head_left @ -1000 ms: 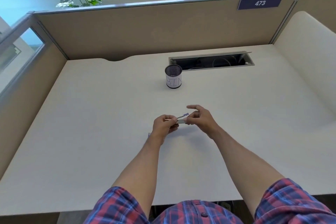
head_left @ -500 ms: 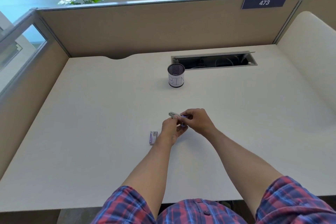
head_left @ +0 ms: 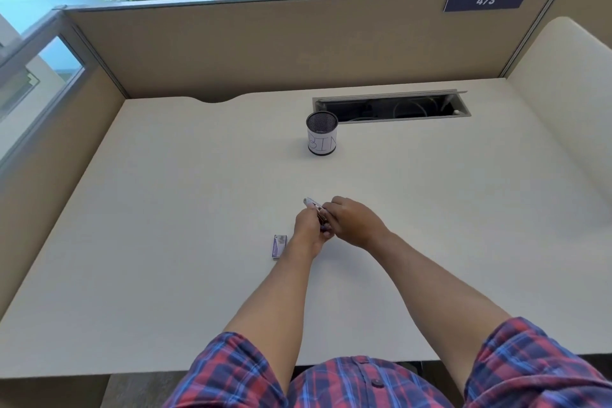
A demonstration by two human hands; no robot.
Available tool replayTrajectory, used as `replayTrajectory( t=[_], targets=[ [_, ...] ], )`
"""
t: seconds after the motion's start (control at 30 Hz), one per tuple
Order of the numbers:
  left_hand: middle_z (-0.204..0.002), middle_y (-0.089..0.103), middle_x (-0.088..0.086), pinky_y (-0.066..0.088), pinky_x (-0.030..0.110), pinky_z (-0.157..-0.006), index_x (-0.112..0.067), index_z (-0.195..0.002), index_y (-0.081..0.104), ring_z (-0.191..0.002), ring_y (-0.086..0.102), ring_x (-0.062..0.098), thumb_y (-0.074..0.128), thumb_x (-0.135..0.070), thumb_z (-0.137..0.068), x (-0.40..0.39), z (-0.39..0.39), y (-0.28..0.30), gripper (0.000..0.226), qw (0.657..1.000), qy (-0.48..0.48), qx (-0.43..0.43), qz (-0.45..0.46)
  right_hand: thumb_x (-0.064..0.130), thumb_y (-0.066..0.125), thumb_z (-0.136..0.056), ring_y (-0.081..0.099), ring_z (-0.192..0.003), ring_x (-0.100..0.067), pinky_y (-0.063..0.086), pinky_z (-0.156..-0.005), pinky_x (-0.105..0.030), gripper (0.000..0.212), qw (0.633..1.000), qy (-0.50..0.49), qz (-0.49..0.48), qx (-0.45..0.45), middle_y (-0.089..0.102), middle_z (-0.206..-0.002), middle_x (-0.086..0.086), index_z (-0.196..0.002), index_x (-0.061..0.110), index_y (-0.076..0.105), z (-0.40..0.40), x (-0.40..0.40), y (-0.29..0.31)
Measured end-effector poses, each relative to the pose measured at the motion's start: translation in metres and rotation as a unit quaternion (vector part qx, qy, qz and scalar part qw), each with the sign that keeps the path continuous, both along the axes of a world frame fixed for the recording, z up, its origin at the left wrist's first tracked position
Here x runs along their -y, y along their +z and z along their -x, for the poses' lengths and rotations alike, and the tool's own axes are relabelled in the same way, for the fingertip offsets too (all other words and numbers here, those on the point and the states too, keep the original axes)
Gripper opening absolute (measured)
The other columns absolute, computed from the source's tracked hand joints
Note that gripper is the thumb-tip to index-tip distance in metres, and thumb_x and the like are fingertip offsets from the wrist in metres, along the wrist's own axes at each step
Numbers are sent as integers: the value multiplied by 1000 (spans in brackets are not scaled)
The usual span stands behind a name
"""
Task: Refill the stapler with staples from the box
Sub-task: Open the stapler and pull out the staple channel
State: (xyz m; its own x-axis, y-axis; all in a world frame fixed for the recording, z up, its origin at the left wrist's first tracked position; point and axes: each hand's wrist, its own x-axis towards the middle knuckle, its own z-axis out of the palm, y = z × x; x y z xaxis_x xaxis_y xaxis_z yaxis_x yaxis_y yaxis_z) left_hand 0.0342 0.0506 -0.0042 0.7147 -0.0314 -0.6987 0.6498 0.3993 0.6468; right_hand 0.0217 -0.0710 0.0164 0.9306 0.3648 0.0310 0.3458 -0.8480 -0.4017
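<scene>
A small silver and purple stapler point(head_left: 312, 204) is held above the middle of the desk, its front end sticking out to the upper left of my fingers. My left hand point(head_left: 309, 230) grips it from below. My right hand point(head_left: 352, 223) closes over its rear part from the right. Most of the stapler is hidden between the two hands. A small purple staple box point(head_left: 279, 246) lies flat on the desk just left of my left wrist, its far end open with silvery staples showing.
A black mesh cup point(head_left: 322, 137) with a paper label reading BIN stands farther back. Behind it is an open cable slot point(head_left: 390, 106) in the desk. Beige partition walls enclose the desk point(head_left: 165, 209) at the back and both sides.
The hands came closer together over the stapler, and its tip now points up-left instead of right. The staple box, hidden behind my left hand a second ago, is now visible.
</scene>
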Motion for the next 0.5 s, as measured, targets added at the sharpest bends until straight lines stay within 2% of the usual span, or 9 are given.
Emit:
replayTrajectory(
  t=[0.07,0.17,0.33,0.5],
  targets=[
    [-57,50,0,32,20,-43,-13,-76,51,-38,38,10,27,-35,-113,-3,1,-1,49,1000,-21,9,1,15,46,-105,52,-72,-32,42,-58,-41,25,1000,15,20,11,59,-90,-15,-95,0,64,2,0,0],
    [-57,53,1,25,21,-41,-12,-80,53,-38,41,10,26,-30,-113,-7,4,-2,47,999,-41,16,9,10,48,-101,55,-80,-31,34,-59,-34,18,998,31,55,21,60,-95,-13,-103,2,64,1,1,0],
    [-62,49,3,23,21,-39,-12,-79,52,-37,40,10,27,-27,-113,-9,7,0,45,999,-44,10,21,5,47,-98,58,-86,-32,44,-63,-39,17,996,55,64,5,60,-97,-11,-101,3,64,-2,5,2],
    [-62,49,2,21,20,-39,-14,-81,51,-38,37,10,27,-26,-113,-13,6,-3,41,998,-57,10,6,3,45,-99,58,-89,-31,45,-69,-38,19,993,81,89,-12,61,-100,-12,-106,3,63,-4,6,3]
  ],
)
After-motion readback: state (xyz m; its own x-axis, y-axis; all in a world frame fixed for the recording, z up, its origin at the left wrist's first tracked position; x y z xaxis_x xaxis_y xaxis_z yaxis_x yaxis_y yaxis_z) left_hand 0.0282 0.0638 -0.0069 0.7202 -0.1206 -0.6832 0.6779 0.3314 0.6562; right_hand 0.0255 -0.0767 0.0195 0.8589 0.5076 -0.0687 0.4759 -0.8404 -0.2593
